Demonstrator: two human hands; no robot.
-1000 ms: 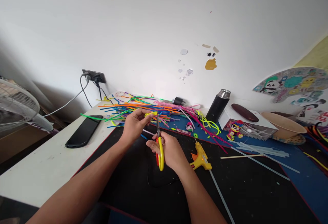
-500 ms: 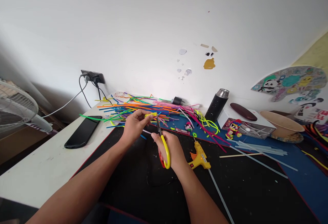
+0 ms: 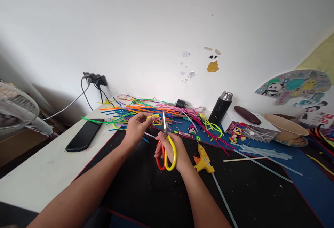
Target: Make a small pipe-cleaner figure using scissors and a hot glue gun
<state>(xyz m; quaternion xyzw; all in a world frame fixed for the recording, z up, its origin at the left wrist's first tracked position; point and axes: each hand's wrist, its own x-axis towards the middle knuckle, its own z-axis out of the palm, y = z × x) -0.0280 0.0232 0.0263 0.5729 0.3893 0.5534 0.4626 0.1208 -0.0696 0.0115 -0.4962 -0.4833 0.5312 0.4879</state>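
Observation:
Between thumb and fingers, my left hand pinches a small yellow piece that looks like bent pipe cleaner. My right hand is closed on a pair of scissors with one red and one yellow handle loop, blades pointing up and away. The blades appear closed and stand just right of the yellow piece, apart from it. Behind both hands lies a heap of coloured pipe cleaners. A yellow hot glue gun rests on the black mat, right of my right hand.
A black phone lies on the white table at left. Along the back right stand a black thermos, a white box, a small colourful figure and a bowl. Glue sticks lie on the mat's right side.
The scissors have drawn back from the yellow piece and turned, so both handle loops show. My left hand holds the piece in nearly the same place.

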